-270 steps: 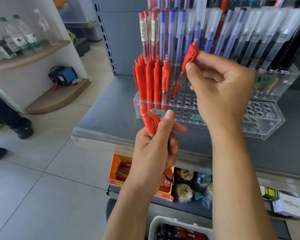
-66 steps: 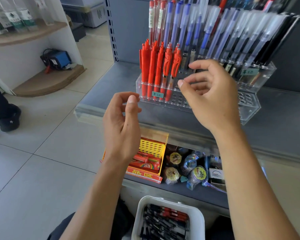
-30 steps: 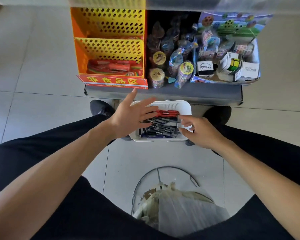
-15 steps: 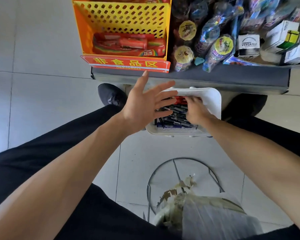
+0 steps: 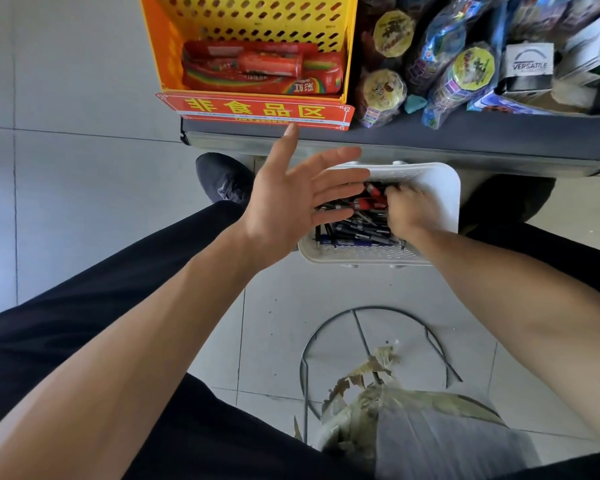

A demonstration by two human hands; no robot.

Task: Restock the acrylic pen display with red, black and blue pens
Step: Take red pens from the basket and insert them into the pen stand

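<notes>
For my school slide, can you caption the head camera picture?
Right hand digs among red pens in a white basket; left hand spread open above.

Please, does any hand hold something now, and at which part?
The left hand is open and holds nothing. The right hand has fingers curled among red pens in the white basket; the exact hold is hidden.

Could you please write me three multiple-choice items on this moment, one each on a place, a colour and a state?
1. Where is the right hand?
A. inside the white basket
B. on the yellow crate
C. on the floor

2. What colour are the pens at its fingertips?
A. green
B. red
C. white

3. How is the left hand?
A. in a fist
B. gripping a pen
C. spread open, holding nothing

Answers: 1 A, it reaches among the basket's pens; 2 B, red barrels lie by its fingers; 3 C, its fingers are splayed above the basket's left edge.
</notes>
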